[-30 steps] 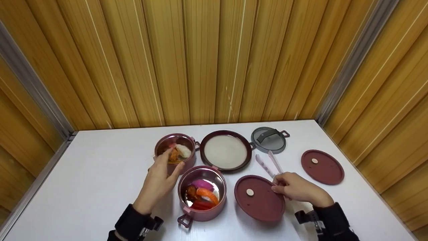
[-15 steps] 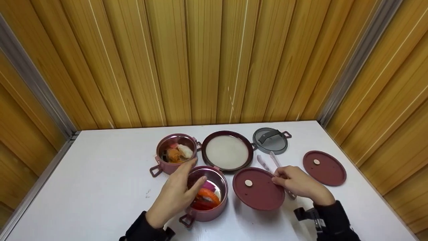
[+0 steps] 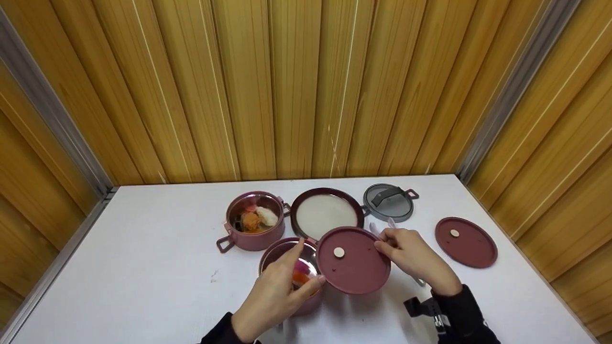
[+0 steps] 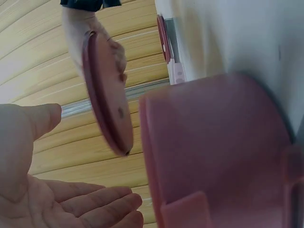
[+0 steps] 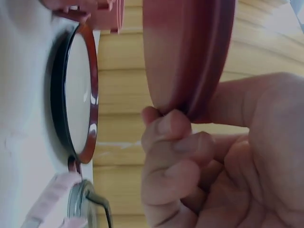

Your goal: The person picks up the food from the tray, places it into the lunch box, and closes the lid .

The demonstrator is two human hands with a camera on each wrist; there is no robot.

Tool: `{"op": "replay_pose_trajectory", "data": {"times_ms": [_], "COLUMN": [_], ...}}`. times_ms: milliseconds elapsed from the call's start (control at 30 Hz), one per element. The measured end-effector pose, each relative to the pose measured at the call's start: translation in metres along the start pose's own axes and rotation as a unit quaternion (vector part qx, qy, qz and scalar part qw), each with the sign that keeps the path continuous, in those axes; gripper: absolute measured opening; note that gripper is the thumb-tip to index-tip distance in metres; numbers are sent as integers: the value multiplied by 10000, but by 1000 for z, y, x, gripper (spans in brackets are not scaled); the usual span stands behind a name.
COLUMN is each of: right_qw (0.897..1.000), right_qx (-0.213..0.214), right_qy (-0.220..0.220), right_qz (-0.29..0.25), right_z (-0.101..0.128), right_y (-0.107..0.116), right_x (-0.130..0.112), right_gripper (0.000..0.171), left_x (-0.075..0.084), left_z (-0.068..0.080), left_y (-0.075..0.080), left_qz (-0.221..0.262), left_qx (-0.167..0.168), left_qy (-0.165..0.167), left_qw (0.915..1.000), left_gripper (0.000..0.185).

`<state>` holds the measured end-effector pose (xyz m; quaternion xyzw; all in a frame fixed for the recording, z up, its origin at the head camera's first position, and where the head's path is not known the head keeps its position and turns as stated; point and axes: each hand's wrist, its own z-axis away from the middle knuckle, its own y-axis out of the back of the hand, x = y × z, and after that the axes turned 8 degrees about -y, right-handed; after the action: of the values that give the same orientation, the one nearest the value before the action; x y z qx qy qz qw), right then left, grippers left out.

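My right hand (image 3: 399,248) pinches the rim of a round maroon lid (image 3: 354,260) and holds it tilted in the air, partly over the near pink pot (image 3: 279,247). That pot holds orange and pink food pieces (image 3: 300,273). My left hand (image 3: 282,289) hovers open over the pot's near side, thumb close to the lid's edge. In the left wrist view the open palm (image 4: 57,199) is apart from the pot (image 4: 213,152), with the lid (image 4: 107,104) above. The right wrist view shows fingers (image 5: 190,152) curled on the lid's rim (image 5: 190,52).
A second pink pot (image 3: 253,222) with food stands behind on the white table (image 3: 143,267). Beside it lie a dark-rimmed dish with a pale inside (image 3: 326,213), a grey lid (image 3: 388,201), pink tongs (image 3: 382,228) and another maroon lid (image 3: 466,241). Wooden walls enclose the table.
My right hand has lifted the maroon lid off the table and carried it left toward the near pot. My left hand moved from the far pot to the near one.
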<state>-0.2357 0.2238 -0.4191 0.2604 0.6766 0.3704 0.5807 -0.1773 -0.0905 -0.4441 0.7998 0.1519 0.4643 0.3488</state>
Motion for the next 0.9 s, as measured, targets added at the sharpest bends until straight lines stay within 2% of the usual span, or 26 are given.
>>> {"op": "replay_pose_trajectory", "data": {"times_ms": [133,333,467,667,800,900], "right_qw": [9997,9992,9984,9973,9957,9948], "right_qx": [221,295,326,569,728,698], "right_qy": [-5,166,277,137,-97,17], "right_qz": [-94,-226,-375,-441,-559,-737], "right_z": [-1,-4,-6,-9,-11,-11], "right_y": [-7,-14,-20,-30,-41,-49], "right_x": [-9,-21,-28,-37,-43,-48], "right_gripper": [16,16,16,13,11,15], "left_x": [-2,-5,-7,-12,-19,-26], "left_z": [2,2,3,4,3,3], "left_y": [-6,-11,-12,-11,-5,1], "left_qz": [-94,-130,-26,-89,-88,-24], "left_qx": [120,148,214,430,527,565], "left_qy": [-67,-39,-170,-296,-253,-156], "left_qw": [9999,9998,9996,9986,9983,9983], "left_gripper": [104,122,130,133,131,130]}}
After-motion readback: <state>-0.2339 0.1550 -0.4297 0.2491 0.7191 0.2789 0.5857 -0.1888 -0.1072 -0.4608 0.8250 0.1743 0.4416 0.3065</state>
